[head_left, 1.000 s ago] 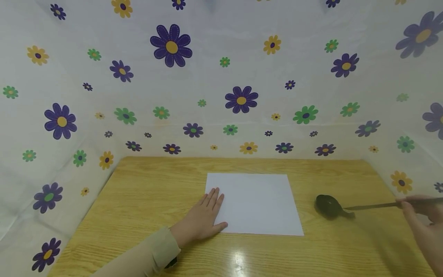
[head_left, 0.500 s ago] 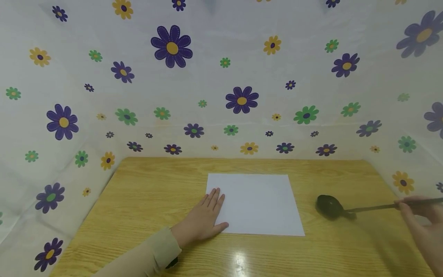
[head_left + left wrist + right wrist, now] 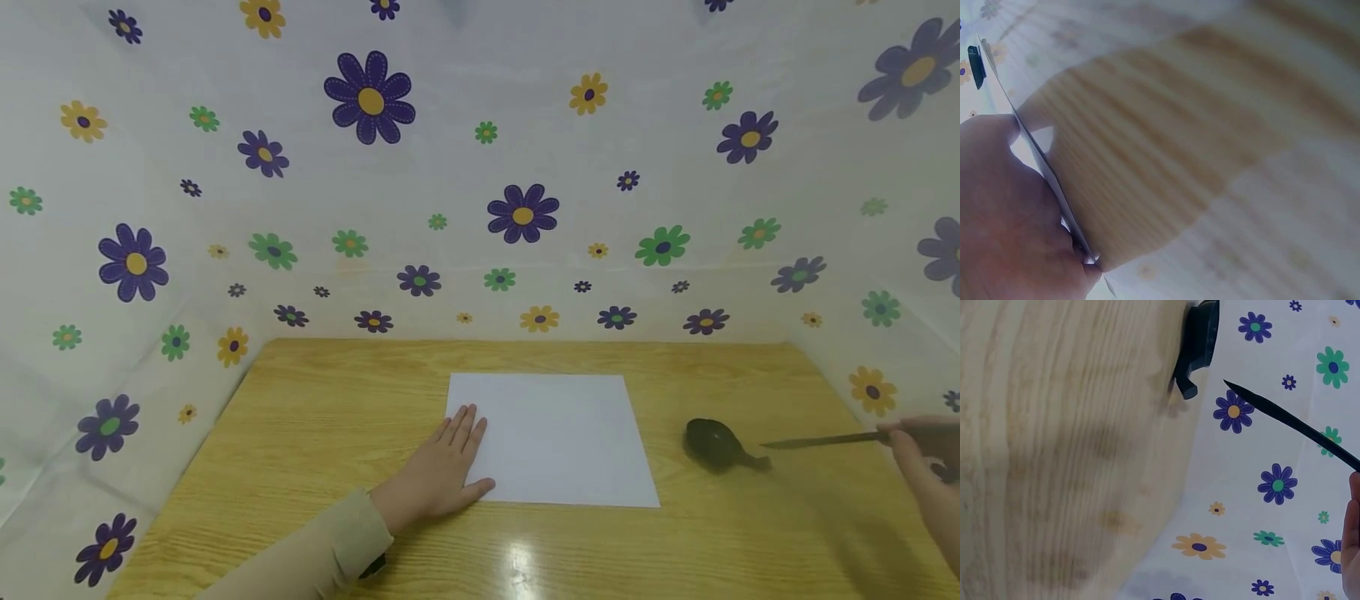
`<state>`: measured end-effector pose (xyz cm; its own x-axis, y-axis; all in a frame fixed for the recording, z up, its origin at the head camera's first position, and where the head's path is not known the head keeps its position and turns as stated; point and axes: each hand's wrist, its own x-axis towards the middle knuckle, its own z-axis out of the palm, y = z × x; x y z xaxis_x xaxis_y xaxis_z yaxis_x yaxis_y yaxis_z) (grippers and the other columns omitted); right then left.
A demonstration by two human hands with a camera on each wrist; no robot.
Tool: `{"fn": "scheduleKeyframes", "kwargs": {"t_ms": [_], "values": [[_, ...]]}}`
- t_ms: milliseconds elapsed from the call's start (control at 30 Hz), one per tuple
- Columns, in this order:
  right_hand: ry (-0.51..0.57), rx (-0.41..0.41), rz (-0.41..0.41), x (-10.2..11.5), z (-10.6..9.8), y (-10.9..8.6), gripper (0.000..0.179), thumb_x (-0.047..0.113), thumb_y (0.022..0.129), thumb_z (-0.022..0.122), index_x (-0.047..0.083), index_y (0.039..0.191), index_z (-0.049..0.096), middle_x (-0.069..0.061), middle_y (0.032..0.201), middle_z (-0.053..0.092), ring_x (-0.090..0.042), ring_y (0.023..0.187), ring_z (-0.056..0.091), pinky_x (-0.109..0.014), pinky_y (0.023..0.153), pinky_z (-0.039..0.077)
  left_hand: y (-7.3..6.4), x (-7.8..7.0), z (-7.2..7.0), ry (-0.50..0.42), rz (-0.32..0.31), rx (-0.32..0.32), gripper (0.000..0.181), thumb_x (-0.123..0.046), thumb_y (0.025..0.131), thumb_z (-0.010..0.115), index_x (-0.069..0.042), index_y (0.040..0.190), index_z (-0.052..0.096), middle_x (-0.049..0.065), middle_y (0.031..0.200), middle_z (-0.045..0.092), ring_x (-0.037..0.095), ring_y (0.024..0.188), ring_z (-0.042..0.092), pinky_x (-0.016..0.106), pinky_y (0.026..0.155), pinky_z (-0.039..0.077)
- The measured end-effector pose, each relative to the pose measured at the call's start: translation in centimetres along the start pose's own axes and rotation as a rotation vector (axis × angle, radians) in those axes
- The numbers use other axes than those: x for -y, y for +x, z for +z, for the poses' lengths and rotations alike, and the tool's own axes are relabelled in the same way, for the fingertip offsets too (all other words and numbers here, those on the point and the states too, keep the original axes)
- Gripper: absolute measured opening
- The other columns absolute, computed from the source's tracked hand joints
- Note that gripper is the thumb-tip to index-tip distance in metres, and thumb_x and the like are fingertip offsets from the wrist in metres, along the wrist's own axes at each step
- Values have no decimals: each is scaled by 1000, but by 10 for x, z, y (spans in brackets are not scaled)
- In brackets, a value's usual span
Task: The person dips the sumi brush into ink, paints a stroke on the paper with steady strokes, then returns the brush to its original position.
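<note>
My left hand [image 3: 442,475] lies flat with fingers spread over the left edge of a white sheet of paper [image 3: 562,442]. In the left wrist view that hand [image 3: 1016,206] presses along the paper's edge. At the right, my right hand [image 3: 930,475] pinches a slim dark brush [image 3: 825,440] whose pointed tip aims left. This brush [image 3: 1297,424] shows a black tapered tip in the right wrist view, apart from the dish. A small black ink dish [image 3: 712,446] with a short stub handle stands on the table, just left of the brush tip.
The wood-grain table [image 3: 315,417] is walled at the back and sides by a white flower-print cloth [image 3: 450,167]. A light reflection shines on the table near its front. The right hand's shadow falls over the table's front right.
The brush has drawn back to the right with my right hand, its tip now parted from the dish's handle. My left hand, the paper and the dish stay put.
</note>
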<state>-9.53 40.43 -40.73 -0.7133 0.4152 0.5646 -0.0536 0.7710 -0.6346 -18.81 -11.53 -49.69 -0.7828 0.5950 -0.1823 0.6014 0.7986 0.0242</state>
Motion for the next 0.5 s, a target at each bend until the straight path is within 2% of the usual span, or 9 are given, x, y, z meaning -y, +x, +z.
{"fn": "scheduleKeyframes", "kwargs": {"t_ms": [100, 200, 267, 367, 400, 500], "values": [[-15, 5, 8, 3, 1, 5, 55, -7, 95, 68, 45, 81, 63, 56, 85, 49, 30, 85, 45, 5, 74, 32, -1, -1, -1, 2, 0, 0, 89, -62, 109, 41, -1, 169, 18, 24, 177, 12, 37, 166, 15, 49, 135, 24], [38, -1, -57, 6, 5, 7, 58, -5, 96, 67, 51, 82, 61, 56, 87, 50, 29, 93, 45, 0, 90, 32, 0, 0, 0, 10, 4, -5, 89, -62, 109, 40, 0, 169, 18, 25, 177, 11, 38, 166, 15, 50, 134, 24], [115, -4, -107, 9, 9, 7, 61, -8, 95, 66, 53, 84, 62, 53, 88, 54, 27, 96, 47, -5, 99, 32, 0, 1, 1, 10, 9, -12, 89, -62, 109, 41, 0, 169, 18, 25, 177, 12, 39, 166, 16, 51, 134, 25], [254, 10, -142, 15, 15, 7, 61, -15, 92, 63, 45, 86, 68, 46, 90, 61, 23, 95, 54, -6, 105, 31, 1, 1, 2, 11, 10, -11, 89, -63, 109, 39, 0, 169, 18, 26, 177, 12, 39, 166, 15, 51, 134, 24], [285, 17, -140, 18, 16, 7, 61, -20, 89, 62, 41, 86, 70, 46, 90, 63, 22, 94, 56, -5, 105, 32, 1, 1, 2, 7, 8, -13, 89, -63, 109, 40, 0, 169, 19, 25, 177, 12, 39, 166, 16, 51, 134, 25], [340, 38, -109, 26, 19, 7, 48, -23, 88, 61, 22, 88, 75, 41, 89, 67, 18, 91, 60, -5, 105, 35, 0, 0, 0, 6, 3, -4, 89, -62, 109, 41, 0, 169, 19, 25, 177, 13, 38, 166, 16, 50, 134, 25]]}}
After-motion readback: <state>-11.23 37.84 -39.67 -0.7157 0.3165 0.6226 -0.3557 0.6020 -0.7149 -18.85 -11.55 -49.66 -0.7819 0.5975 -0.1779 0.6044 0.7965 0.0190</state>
